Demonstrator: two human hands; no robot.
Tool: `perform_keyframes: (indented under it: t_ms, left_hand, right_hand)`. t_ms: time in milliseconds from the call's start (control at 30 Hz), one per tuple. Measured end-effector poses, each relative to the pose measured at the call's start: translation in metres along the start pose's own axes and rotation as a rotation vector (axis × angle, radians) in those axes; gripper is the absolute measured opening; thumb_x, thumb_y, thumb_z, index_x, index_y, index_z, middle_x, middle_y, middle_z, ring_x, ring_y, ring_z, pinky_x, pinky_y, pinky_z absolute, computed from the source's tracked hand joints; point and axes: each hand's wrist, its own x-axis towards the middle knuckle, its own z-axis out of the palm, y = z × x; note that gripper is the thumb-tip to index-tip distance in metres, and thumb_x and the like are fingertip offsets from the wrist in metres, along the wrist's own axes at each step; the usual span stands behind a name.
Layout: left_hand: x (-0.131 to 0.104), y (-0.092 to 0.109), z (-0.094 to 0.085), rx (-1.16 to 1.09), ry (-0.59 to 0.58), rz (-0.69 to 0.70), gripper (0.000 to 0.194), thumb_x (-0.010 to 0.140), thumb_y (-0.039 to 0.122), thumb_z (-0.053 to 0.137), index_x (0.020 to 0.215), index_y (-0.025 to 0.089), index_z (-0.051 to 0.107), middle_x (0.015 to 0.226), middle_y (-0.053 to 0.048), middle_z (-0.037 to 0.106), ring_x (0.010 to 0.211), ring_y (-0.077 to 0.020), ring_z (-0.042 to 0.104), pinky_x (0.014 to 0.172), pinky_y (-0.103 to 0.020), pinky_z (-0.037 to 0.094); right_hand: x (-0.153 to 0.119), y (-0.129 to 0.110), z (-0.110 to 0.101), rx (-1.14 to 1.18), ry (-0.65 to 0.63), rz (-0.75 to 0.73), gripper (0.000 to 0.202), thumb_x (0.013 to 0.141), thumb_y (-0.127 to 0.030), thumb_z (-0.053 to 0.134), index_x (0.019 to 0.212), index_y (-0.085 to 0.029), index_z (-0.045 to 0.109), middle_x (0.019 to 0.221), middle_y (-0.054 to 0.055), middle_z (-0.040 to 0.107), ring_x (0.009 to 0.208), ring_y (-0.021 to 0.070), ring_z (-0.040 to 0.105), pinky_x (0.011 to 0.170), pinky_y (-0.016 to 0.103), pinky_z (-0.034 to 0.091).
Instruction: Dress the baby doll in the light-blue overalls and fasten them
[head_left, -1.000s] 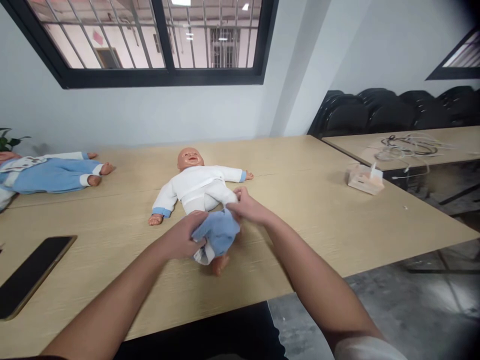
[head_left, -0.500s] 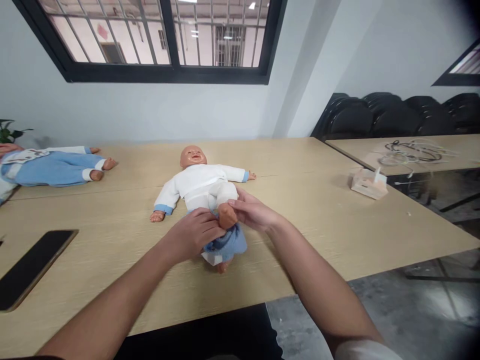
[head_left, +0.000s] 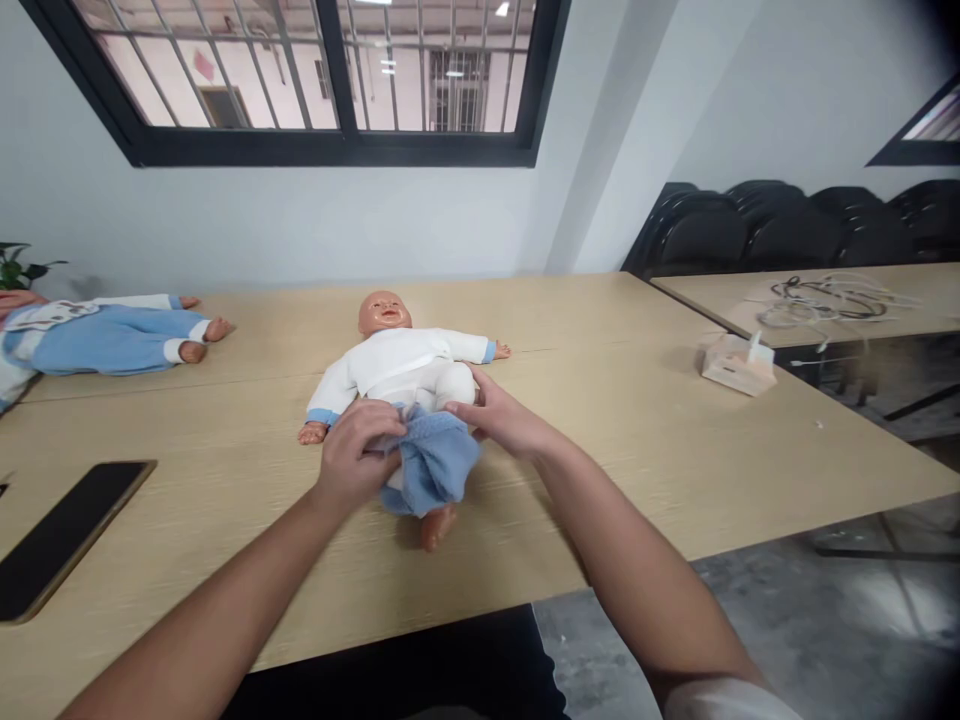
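Observation:
A baby doll (head_left: 401,360) in a white top with blue cuffs lies on its back, head away from me. Bunched blue pants (head_left: 435,465) cover its lower legs, and one bare foot (head_left: 437,527) pokes out below them. My left hand (head_left: 361,445) is closed on the pants' edge at the left. On the other side, my right hand (head_left: 499,412) grips the doll's bent leg (head_left: 455,385), thumb on top near the fabric. The other foot is hidden behind the blue cloth.
The wooden table (head_left: 600,430) also bears a black phone (head_left: 71,535) at left, a second doll (head_left: 112,335) in blue pants at far left, and a tissue box (head_left: 739,365) at right. Tangled cables (head_left: 832,300) lie on another table, before stacked black chairs (head_left: 705,230).
The blue pants have come up over the raised foot, which was bare before and is now covered. My left hand has shifted left and slightly up with the fabric; my right hand stays at the leg.

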Motion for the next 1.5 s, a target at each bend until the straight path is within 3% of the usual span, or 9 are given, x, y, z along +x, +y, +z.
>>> perform_keyframes:
  t_ms: [133, 267, 367, 500, 633, 933, 1133, 1333, 1500]
  left_hand:
    - [0.001, -0.001, 0.009, -0.178, 0.114, -0.111, 0.017, 0.091, 0.034, 0.068, 0.099, 0.026, 0.055, 0.102, -0.005, 0.071, 0.098, -0.0215, 0.069, 0.088, -0.040, 0.055]
    - [0.006, -0.001, 0.003, 0.106, 0.333, 0.137, 0.015, 0.085, 0.021, 0.076, 0.081, 0.024, 0.062, 0.090, -0.002, 0.064, 0.089, -0.0191, 0.061, 0.083, -0.037, 0.049]
    - [0.013, -0.001, -0.008, 0.223, 0.230, 0.363, 0.019, 0.087, 0.013, 0.075, 0.073, 0.024, 0.067, 0.077, -0.001, 0.063, 0.079, -0.0175, 0.058, 0.077, -0.035, 0.046]
    - [0.024, -0.002, -0.020, 0.147, 0.110, 0.464, 0.020, 0.089, 0.013, 0.073, 0.073, 0.023, 0.065, 0.078, -0.001, 0.068, 0.076, -0.0168, 0.060, 0.076, -0.036, 0.048]
    - [0.031, -0.003, -0.026, 0.077, 0.084, 0.444, 0.021, 0.088, 0.012, 0.074, 0.072, 0.021, 0.063, 0.084, -0.002, 0.071, 0.079, -0.0161, 0.063, 0.076, -0.034, 0.050]
    - [0.028, -0.010, -0.024, 0.213, -0.043, 0.395, 0.020, 0.096, 0.016, 0.068, 0.109, 0.029, 0.076, 0.095, -0.002, 0.074, 0.086, -0.0161, 0.066, 0.083, -0.035, 0.048]
    - [0.024, -0.006, -0.015, 0.162, 0.150, 0.284, 0.006, 0.089, 0.021, 0.076, 0.089, 0.023, 0.071, 0.082, 0.000, 0.071, 0.082, -0.0179, 0.065, 0.080, -0.035, 0.049]
    - [0.027, -0.004, -0.021, 0.134, -0.023, 0.442, 0.010, 0.092, 0.017, 0.071, 0.089, 0.026, 0.075, 0.083, -0.001, 0.073, 0.079, -0.0171, 0.062, 0.078, -0.036, 0.046]
    - [0.025, -0.001, -0.016, 0.219, -0.153, 0.353, 0.016, 0.088, 0.018, 0.070, 0.103, 0.023, 0.068, 0.101, -0.005, 0.075, 0.094, -0.0220, 0.065, 0.089, -0.040, 0.048]
  right_hand:
    - [0.007, 0.010, 0.009, 0.127, 0.043, -0.076, 0.092, 0.084, -0.038, 0.079, 0.159, -0.029, 0.026, 0.135, 0.011, 0.066, 0.107, 0.0233, 0.068, 0.079, 0.033, 0.062]
    - [0.010, 0.015, 0.016, 0.192, 0.111, -0.093, 0.104, 0.081, -0.035, 0.082, 0.163, -0.025, 0.018, 0.149, 0.015, 0.057, 0.127, 0.0270, 0.062, 0.105, 0.043, 0.056]
    - [0.009, 0.015, 0.017, 0.194, 0.110, -0.073, 0.111, 0.079, -0.036, 0.084, 0.164, -0.024, 0.014, 0.150, 0.015, 0.056, 0.129, 0.0286, 0.061, 0.109, 0.047, 0.054]
    - [0.009, 0.014, 0.016, 0.210, 0.116, -0.086, 0.107, 0.079, -0.036, 0.085, 0.163, -0.024, 0.020, 0.149, 0.015, 0.057, 0.132, 0.0290, 0.060, 0.112, 0.048, 0.051]
    - [0.010, 0.014, 0.017, 0.223, 0.155, -0.071, 0.102, 0.081, -0.037, 0.083, 0.163, -0.024, 0.022, 0.147, 0.013, 0.060, 0.131, 0.0288, 0.060, 0.111, 0.048, 0.052]
    - [0.012, 0.016, 0.015, 0.271, 0.055, -0.135, 0.097, 0.082, -0.040, 0.081, 0.161, -0.026, 0.028, 0.142, 0.010, 0.064, 0.124, 0.0257, 0.065, 0.103, 0.040, 0.058]
    - [0.013, 0.017, 0.017, 0.258, 0.083, -0.109, 0.113, 0.076, -0.039, 0.086, 0.164, -0.022, 0.017, 0.143, 0.015, 0.063, 0.128, 0.0288, 0.063, 0.108, 0.045, 0.054]
    - [0.011, 0.011, 0.022, 0.274, 0.194, -0.114, 0.109, 0.073, -0.036, 0.087, 0.162, -0.022, 0.025, 0.146, 0.014, 0.061, 0.129, 0.0287, 0.062, 0.106, 0.042, 0.056]
    - [0.012, 0.014, 0.028, 0.334, 0.291, -0.097, 0.107, 0.071, -0.034, 0.087, 0.159, -0.020, 0.028, 0.139, 0.014, 0.066, 0.119, 0.0277, 0.068, 0.104, 0.042, 0.056]
